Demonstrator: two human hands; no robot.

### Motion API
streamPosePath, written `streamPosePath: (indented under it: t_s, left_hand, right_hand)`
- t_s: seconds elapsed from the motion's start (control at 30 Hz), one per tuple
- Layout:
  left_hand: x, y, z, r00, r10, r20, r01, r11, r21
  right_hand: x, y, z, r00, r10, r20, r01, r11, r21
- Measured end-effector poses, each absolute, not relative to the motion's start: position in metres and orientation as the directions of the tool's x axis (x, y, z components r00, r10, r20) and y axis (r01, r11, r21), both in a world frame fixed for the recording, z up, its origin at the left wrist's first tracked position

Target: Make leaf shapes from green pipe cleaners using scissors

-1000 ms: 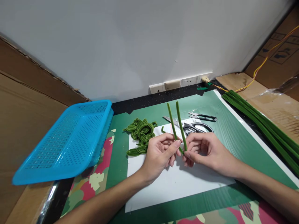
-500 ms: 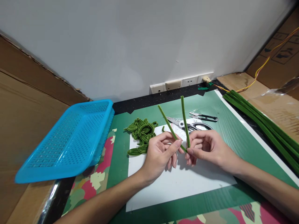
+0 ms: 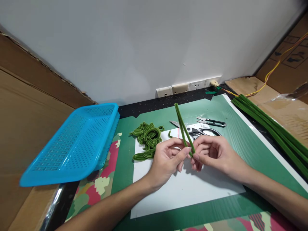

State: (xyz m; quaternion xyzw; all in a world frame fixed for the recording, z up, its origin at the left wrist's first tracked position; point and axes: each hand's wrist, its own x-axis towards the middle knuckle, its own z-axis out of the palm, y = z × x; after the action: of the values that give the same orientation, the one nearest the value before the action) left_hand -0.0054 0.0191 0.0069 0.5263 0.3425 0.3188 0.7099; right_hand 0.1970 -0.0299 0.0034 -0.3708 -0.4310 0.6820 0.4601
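Note:
Between my fingertips is a green pipe cleaner [image 3: 182, 125], bent into a narrow V with its two ends meeting at the top. My left hand [image 3: 171, 156] pinches it low on the left side. With thumb and fingers, my right hand [image 3: 209, 154] grips the lower bend, close beside the left fingertips. Both hands hover over a white sheet [image 3: 178, 195]. To their left lies a pile of shaped green pipe cleaner pieces [image 3: 148, 134], partly behind my left hand. A short curled green scrap [image 3: 170, 134] rests on the sheet.
Scissors [image 3: 202, 131] and black thread snips [image 3: 213, 122] lie beyond my hands on the green mat [image 3: 154, 118]. A blue perforated basket [image 3: 72, 141] stands at the left. Long green pipe cleaners [image 3: 271, 131] lie along the right edge, near a plugged-in cable [image 3: 214, 83].
The two arms of the pipe cleaner, spread apart before, have come together at their upper ends. My hands remain in nearly the same spot, and the view has shifted slightly.

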Motion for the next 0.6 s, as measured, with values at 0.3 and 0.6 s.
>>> streamPosePath:
  t_s: [0.3, 0.6]
  left_hand:
    - [-0.0098, 0.0154, 0.0097, 0.702, 0.681, -0.208, -0.048, 0.336, 0.941]
    - [-0.0088, 0.0116, 0.0057, 0.725, 0.653, -0.221, 0.012, 0.309, 0.951]
  right_hand:
    - [0.1956, -0.0332, 0.0039, -0.180, 0.983, -0.034, -0.223, -0.075, -0.972]
    - [0.1975, -0.0343, 0.0001, -0.143, 0.990, 0.010, -0.177, -0.016, -0.984]
